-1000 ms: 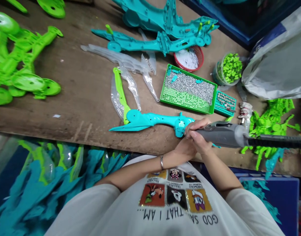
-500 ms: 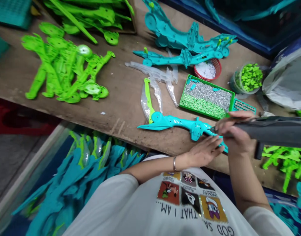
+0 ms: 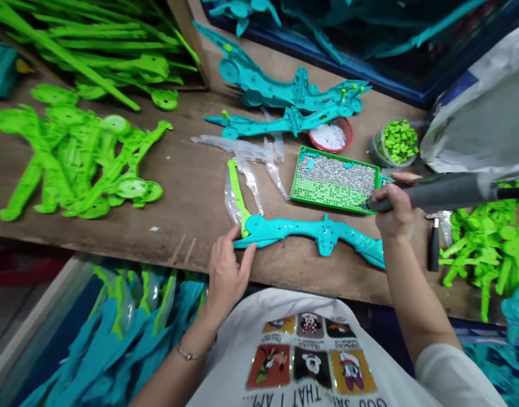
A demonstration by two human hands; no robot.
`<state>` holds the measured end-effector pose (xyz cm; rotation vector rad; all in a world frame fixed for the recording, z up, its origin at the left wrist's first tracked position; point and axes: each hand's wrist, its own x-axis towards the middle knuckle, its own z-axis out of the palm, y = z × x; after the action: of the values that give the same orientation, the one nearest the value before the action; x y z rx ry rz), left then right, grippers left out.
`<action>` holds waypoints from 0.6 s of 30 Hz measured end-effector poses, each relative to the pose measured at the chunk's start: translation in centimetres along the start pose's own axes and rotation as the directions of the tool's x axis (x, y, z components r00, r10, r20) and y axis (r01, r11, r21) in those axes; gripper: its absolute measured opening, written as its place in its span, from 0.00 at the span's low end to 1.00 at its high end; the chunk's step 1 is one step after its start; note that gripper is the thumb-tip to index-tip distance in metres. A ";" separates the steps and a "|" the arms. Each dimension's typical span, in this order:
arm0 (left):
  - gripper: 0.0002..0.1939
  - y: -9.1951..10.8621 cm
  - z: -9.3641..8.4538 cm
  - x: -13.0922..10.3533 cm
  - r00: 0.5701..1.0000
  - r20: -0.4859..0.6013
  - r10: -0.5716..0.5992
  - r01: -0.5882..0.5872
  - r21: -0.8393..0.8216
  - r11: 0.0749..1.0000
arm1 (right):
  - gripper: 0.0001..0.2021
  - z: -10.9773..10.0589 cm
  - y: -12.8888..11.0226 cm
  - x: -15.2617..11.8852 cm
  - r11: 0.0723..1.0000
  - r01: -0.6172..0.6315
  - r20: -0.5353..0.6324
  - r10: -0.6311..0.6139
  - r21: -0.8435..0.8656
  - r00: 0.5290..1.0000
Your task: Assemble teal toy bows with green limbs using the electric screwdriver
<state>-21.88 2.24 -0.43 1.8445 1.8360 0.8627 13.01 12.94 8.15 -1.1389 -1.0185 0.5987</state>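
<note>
A teal bow-shaped plastic piece [image 3: 302, 229] lies along the table's front edge, with a green and clear blade part [image 3: 239, 198] sticking up from its left end. My left hand [image 3: 229, 268] touches that left tip, thumb and fingers apart. In my right hand [image 3: 395, 209] is a dark grey power screwdriver, [image 3: 446, 193] its tip over the right end of a green tray [image 3: 336, 180] of small metal screws. Clear plastic parts [image 3: 246, 148] rest behind the teal piece.
Green parts lie heaped at the left [image 3: 90, 158] and right [image 3: 492, 243]. Teal halves [image 3: 285, 93], a red basket [image 3: 343, 135], a tub of green bits [image 3: 397, 141] and a hammer [image 3: 433, 246] are on the table. A bin of teal pieces [image 3: 102, 339] stands below left.
My left hand has moved from the teal piece's right end to its left tip. The screwdriver in my right hand has left the teal piece and moved up to the screw tray. The view has shifted.
</note>
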 end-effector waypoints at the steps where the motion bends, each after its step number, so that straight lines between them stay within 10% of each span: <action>1: 0.28 0.3 0.6 -0.3 1.000 0.008 0.011 -0.010 -0.019 1.000 | 0.15 0.5 0.3 0.2 1.000 0.021 -0.001 -0.021 -0.009 1.000; 18: 0.33 -0.2 2.1 -0.2 0.979 0.057 0.198 -0.191 -0.115 0.975 | 0.12 3.3 5.2 0.1 0.995 0.031 0.079 -0.038 0.090 0.996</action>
<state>-20.66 2.32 -2.11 1.9822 1.5548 0.9352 10.61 16.23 3.57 -1.0236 -1.0679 0.6602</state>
